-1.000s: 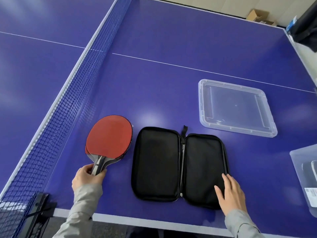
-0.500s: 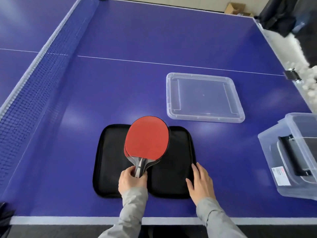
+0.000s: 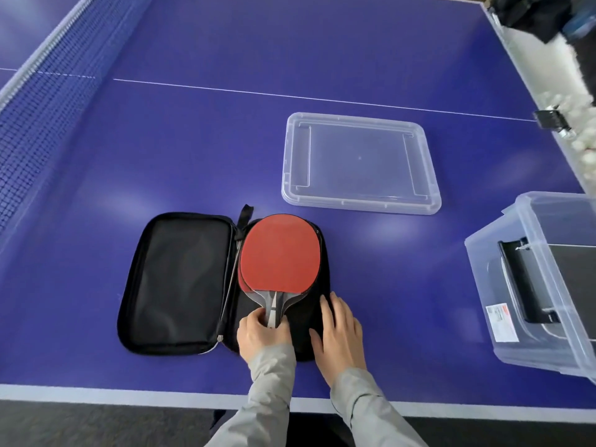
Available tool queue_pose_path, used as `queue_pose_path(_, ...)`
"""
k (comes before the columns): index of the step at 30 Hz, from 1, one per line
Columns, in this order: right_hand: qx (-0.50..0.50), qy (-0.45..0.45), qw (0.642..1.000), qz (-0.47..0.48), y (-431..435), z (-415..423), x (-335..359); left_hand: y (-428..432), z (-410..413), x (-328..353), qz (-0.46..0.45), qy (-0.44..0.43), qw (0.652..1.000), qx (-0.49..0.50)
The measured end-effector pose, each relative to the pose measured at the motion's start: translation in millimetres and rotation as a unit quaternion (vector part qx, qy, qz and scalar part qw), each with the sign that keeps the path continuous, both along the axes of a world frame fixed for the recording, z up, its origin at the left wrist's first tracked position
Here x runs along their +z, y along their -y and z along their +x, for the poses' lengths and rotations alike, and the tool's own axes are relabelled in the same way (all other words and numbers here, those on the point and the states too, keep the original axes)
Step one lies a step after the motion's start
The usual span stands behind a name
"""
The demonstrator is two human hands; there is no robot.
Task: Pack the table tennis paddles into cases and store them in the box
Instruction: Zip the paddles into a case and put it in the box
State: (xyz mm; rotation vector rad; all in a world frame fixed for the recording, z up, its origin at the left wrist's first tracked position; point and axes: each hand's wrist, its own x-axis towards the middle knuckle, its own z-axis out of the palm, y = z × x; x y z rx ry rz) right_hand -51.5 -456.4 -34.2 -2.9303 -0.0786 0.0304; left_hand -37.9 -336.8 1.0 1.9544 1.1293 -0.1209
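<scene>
Found a black fabric zip-round case (image 3: 180, 282) opened flat near the front edge of a blue table tennis table (image 3: 209, 146), both halves facing up. Noted the left half bare, showing only its dark lining. Recorded a red-faced paddle (image 3: 280, 253) lying on the right half, blade toward the far side, handle toward the person. Observed a second red edge just beneath the blade at its left side; could not tell whether from another paddle.

Found the left hand (image 3: 263, 333) curled round the grey-and-black handle (image 3: 274, 306), thumb at its left, fingers at its right, gripping it. Found the right hand (image 3: 338, 330) laid flat on the near right corner of the case's right half, fingers straight and slightly spread, grasping nothing. Noted grey sleeves (image 3: 271, 382) on both arms.

Recorded a clear rectangular plastic lid (image 3: 358, 162) lying flat on the table beyond the case and to its right, apart from it. Recorded a clear plastic storage box (image 3: 483, 285) at the right edge of view, well apart from the case, uncovered, partly cut off by the frame. Made out a flat black item (image 3: 522, 285) inside it and a white-and-red label (image 3: 501, 322) on its near wall. Noted a dark blue net (image 3: 42, 101) at far left and a white line (image 3: 322, 99) across the table beyond the lid
</scene>
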Motion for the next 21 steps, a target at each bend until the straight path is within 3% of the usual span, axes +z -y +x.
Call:
queue_pose_path(8,-0.004,-0.015,1.0,0.018,4,2,-3,8,4,-6,0.0,0.008,1.0,-0.006)
queue_pose_path(11,-0.041,-0.013,0.992,0.118,6,5,5,1,1,-2,-0.061,0.026,0.998,-0.023)
queue_pose_path(15,-0.132,-0.029,0.939,0.316,9,35,27,-37,7,6,-0.126,0.075,0.989,0.024)
queue_pose_path(18,-0.151,-0.069,0.923,0.347,3,71,38,-66,26,11,-0.158,0.098,0.982,0.03)
queue_pose_path(21,-0.146,-0.141,0.928,0.313,-6,95,37,-75,46,14,-0.16,0.092,0.982,-0.046)
